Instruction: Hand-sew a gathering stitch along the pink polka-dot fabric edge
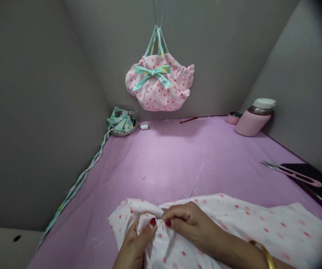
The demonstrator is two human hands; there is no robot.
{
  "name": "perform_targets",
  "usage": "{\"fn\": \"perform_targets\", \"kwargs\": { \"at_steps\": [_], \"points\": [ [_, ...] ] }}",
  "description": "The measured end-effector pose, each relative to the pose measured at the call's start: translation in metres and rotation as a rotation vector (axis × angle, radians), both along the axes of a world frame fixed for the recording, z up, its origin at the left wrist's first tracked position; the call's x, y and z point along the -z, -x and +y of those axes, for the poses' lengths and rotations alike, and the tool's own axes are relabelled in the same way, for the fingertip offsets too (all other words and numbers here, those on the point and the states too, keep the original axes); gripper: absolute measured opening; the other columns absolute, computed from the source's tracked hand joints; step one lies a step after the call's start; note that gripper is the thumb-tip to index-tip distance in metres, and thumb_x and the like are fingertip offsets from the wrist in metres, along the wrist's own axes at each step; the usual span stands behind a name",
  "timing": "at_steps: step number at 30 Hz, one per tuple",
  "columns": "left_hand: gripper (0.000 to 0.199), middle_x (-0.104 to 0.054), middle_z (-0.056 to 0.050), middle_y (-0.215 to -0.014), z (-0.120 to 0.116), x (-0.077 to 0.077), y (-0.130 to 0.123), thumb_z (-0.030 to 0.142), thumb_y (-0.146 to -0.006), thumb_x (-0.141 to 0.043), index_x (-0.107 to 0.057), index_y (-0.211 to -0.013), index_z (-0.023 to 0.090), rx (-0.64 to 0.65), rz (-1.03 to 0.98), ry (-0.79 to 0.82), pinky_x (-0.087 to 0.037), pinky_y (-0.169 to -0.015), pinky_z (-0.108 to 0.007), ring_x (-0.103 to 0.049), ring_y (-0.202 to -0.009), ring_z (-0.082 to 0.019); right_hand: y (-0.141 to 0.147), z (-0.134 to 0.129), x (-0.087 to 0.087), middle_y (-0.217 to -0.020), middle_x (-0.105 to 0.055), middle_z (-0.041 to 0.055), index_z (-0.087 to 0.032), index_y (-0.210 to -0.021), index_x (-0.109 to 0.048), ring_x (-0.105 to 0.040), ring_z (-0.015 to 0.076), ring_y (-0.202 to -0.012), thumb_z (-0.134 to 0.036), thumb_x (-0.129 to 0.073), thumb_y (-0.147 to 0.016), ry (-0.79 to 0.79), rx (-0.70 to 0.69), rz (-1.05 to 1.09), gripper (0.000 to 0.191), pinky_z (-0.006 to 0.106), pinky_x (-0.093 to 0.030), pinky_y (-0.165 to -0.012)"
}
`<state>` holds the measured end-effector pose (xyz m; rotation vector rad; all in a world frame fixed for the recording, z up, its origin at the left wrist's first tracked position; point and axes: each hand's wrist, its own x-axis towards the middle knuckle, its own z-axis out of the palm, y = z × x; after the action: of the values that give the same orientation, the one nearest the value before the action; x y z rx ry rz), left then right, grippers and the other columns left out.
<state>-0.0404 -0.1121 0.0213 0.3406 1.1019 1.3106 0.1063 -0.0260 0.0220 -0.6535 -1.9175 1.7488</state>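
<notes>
White fabric with red and pink dots [183, 254] lies bunched in front of me and spreads to the right. My left hand [138, 239] is closed on a gathered fold of it, thumb on top. Close beside that thumb, my right hand [190, 226] pinches the puckered edge between thumb and forefinger. If a needle is in that pinch, the fingers hide it. Loose thin thread [198, 177] trails across the purple cloth just beyond the fabric.
A dotted bag with a green bow [161, 89] hangs at the back. Green fabric strips [120, 121] fill a basket at back left. A small white spool [144, 127], a red pen-like stick [187, 120], a pink bottle [253, 121] and pink-handled scissors [298, 175] lie around the purple cloth [155, 157].
</notes>
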Motion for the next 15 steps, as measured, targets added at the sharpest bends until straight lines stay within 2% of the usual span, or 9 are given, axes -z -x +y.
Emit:
{"fn": "perform_targets", "kwargs": {
  "at_steps": [4, 8, 11, 15],
  "points": [
    [0.023, -0.067, -0.008, -0.077, 0.002, 0.002, -0.003, 0.032, -0.07, -0.071, -0.062, -0.081, 0.013, 0.012, 0.09, 0.011, -0.047, -0.072, -0.029, -0.062, -0.074, -0.021, 0.001, -0.001, 0.003, -0.075, -0.065, -0.0006, -0.019, -0.084, -0.069, -0.055, 0.0108, -0.068, -0.017, -0.051, -0.084, -0.03, 0.015, -0.012, 0.018, 0.019, -0.04, -0.064],
    [0.028, -0.066, -0.007, -0.072, 0.003, -0.004, -0.006, 0.038, -0.066, -0.073, -0.062, -0.074, 0.014, -0.014, 0.226, 0.003, -0.046, -0.066, -0.027, -0.061, -0.07, -0.021, 0.0, -0.001, 0.008, -0.068, -0.057, -0.0025, -0.019, -0.086, -0.062, -0.048, 0.0098, -0.062, -0.017, -0.047, -0.085, -0.121, 0.044, -0.102, 0.016, 0.02, -0.037, -0.059],
    [0.029, -0.067, -0.007, -0.07, 0.003, -0.01, -0.007, 0.038, -0.066, -0.072, -0.062, -0.077, 0.014, -0.023, 0.273, 0.011, -0.046, -0.065, -0.027, -0.061, -0.07, -0.022, -0.002, -0.002, 0.008, -0.064, -0.05, -0.0044, -0.019, -0.084, -0.057, -0.042, 0.009, -0.058, -0.016, -0.045, -0.086, -0.188, 0.032, -0.158, 0.013, 0.02, -0.033, -0.055],
    [0.032, -0.068, -0.008, -0.073, 0.001, -0.011, -0.01, 0.042, -0.066, -0.07, -0.063, -0.081, 0.015, -0.004, 0.317, 0.012, -0.045, -0.064, -0.028, -0.06, -0.072, -0.023, -0.003, -0.003, 0.003, -0.066, -0.048, -0.0046, -0.019, -0.081, -0.053, -0.042, 0.009, -0.06, -0.015, -0.044, -0.086, -0.222, 0.022, -0.15, 0.011, 0.02, -0.033, -0.057]
  ]
}}
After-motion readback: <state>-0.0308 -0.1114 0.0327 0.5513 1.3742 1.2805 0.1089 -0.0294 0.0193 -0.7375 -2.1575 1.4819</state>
